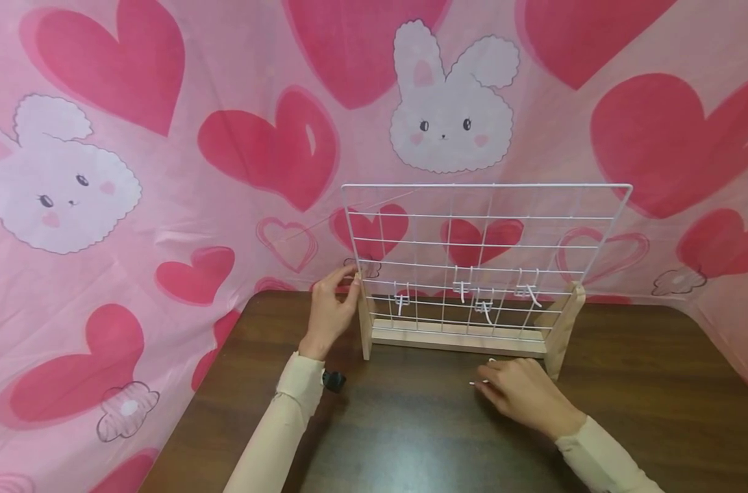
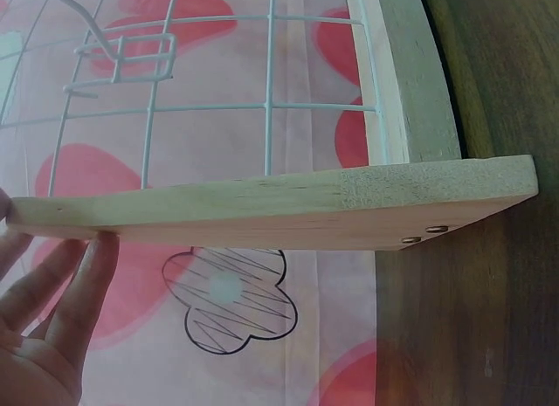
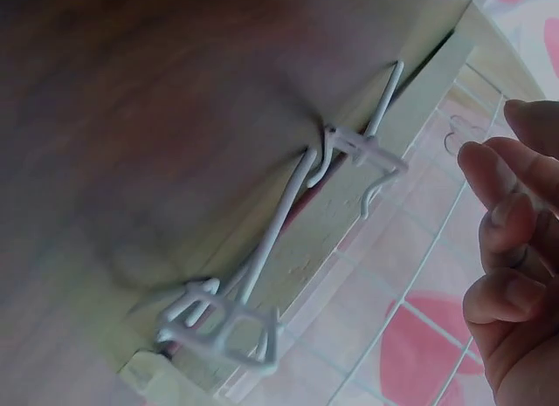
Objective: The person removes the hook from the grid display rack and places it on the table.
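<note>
A white wire grid rack (image 1: pixel 485 244) stands upright on the table between two wooden side panels. My left hand (image 1: pixel 331 315) pinches the top of the left side panel (image 2: pixel 262 201), thumb on one face and fingers on the other. Several white wire hooks (image 1: pixel 483 307) hang on the grid's lower rows. Just in front of the rack, my right hand (image 1: pixel 528 394) is low over the table with fingers loosely bent. Under it, two white hooks (image 3: pixel 236 332) lie on the table. The right wrist view shows a gap between these hooks and the fingers (image 3: pixel 511 297).
The brown wooden table (image 1: pixel 405 431) has rounded far corners. A wooden crossbar (image 1: pixel 460 340) joins the side panels at the bottom. Behind hangs a pink cloth (image 1: pixel 238 41) with hearts and rabbits. A dark band device (image 1: pixel 333 381) sits on the left wrist.
</note>
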Demonstrator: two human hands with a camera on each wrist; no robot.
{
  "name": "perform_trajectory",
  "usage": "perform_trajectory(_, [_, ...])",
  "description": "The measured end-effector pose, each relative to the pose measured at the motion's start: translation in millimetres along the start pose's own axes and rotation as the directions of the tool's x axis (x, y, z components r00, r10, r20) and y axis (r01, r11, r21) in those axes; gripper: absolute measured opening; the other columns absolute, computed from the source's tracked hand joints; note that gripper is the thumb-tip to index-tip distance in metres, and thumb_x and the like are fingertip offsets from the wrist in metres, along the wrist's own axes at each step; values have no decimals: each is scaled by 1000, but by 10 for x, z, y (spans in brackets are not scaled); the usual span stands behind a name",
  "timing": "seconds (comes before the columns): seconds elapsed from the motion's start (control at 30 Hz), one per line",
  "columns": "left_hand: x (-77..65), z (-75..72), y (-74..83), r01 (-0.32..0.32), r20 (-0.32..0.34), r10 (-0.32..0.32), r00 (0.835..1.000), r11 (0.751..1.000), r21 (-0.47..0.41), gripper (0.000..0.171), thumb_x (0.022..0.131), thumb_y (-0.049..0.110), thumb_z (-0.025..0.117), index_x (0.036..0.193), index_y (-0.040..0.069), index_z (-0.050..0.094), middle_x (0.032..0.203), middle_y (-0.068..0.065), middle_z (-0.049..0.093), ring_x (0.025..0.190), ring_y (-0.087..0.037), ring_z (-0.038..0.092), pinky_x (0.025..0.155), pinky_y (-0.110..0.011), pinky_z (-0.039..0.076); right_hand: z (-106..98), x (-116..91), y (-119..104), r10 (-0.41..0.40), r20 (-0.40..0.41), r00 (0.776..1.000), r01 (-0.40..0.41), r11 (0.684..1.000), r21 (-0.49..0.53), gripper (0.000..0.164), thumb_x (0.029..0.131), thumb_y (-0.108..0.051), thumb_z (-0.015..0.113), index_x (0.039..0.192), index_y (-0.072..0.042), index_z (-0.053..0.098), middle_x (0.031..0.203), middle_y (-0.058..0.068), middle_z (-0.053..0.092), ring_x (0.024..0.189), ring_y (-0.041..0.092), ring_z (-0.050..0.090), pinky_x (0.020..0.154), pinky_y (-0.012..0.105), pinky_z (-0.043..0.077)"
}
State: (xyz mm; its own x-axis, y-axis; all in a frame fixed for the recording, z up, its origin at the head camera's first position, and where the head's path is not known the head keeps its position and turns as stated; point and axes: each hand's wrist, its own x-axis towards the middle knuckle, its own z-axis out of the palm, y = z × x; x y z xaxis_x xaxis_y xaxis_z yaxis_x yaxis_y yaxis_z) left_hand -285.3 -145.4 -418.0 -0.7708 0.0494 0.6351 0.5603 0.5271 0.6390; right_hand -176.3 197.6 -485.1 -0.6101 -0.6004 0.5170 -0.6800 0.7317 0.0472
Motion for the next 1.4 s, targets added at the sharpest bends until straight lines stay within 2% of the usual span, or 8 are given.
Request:
perform_trajectory(0.2, [5, -9, -4, 2, 0, -2, 1000, 1000, 5, 22, 92, 15, 61, 111, 10, 70, 98, -7, 74, 77, -18, 73, 65, -25, 60, -30, -45, 24, -12, -48, 999, 11, 1000, -6, 18, 70, -23, 78, 75, -23, 61, 63, -17, 54, 48, -6, 39, 42, 17, 30])
perform_trajectory(0.4, [7, -1, 3, -3, 1, 3, 1000, 1000, -1, 23, 91, 14, 62, 112, 8, 70, 99, -9, 74, 76, -21, 73, 63, -25, 60, -58, -61, 17, -38, -104, 994, 41, 999, 30, 15, 70, -21, 77, 80, -23, 65, 68, -18, 57, 50, -7, 44, 43, 17, 32])
perform_trajectory(0.53, [1, 0, 6, -2, 2, 2, 1000, 1000, -8, 22, 91, 15, 62, 111, 9, 70, 98, -8, 74, 76, -21, 73, 63, -25, 60, -110, -48, 4, -31, -127, 991, 38, 998, 53, 4, 81, -26, 70, 81, -22, 68, 71, -18, 59, 54, -8, 45, 45, 16, 35])
perform_trajectory(0.67, [4, -5, 10, -5, -2, 5, 1000, 1000, -14, 22, 92, 15, 61, 111, 9, 70, 98, -9, 74, 75, -22, 73, 63, -26, 60, -159, -12, 1, -25, -184, 983, 38, 997, 65, 13, 89, -29, 62, 84, -20, 70, 72, -16, 60, 55, -6, 48, 45, 17, 37])
perform_trajectory(0.83, [0, -1, -2, -16, -6, 16, 1000, 1000, -10, 23, 92, 15, 62, 112, 6, 69, 98, -9, 73, 76, -22, 73, 64, -27, 60, -200, 22, 9, -32, -282, 959, 41, 999, 28, 29, 96, -34, 51, 86, -18, 73, 76, -10, 68, 58, 4, 60, 48, 25, 46])
perform_trajectory(1.0, [-17, 3, -15, -4, -2, 4, 1000, 1000, 0, 23, 92, 15, 62, 113, 11, 70, 99, -9, 74, 77, -20, 73, 66, -27, 60, -239, 23, 11, -15, -293, 956, 20, 1000, 14, 41, 100, -40, 42, 86, -18, 73, 79, -7, 71, 60, 9, 63, 52, 32, 50])
perform_trajectory(1.2, [-18, -11, -16, 7, -3, -7, 1000, 1000, -1, 22, 92, 16, 61, 112, 14, 70, 99, -8, 73, 76, -21, 73, 65, -28, 60, -285, 62, 15, -20, -341, 940, 20, 1000, -3, 35, 98, -38, 46, 91, -18, 74, 81, -8, 71, 61, 7, 64, 50, 32, 51])
perform_trajectory(1.4, [-4, 2, -19, -22, 0, 22, 1000, 1000, 2, 23, 92, 16, 61, 112, 10, 69, 98, -8, 74, 76, -20, 73, 64, -26, 60, -351, 81, 31, -9, -388, 921, 15, 1000, 12, 29, 95, -34, 52, 88, -16, 74, 78, -8, 69, 60, 7, 65, 48, 30, 50])
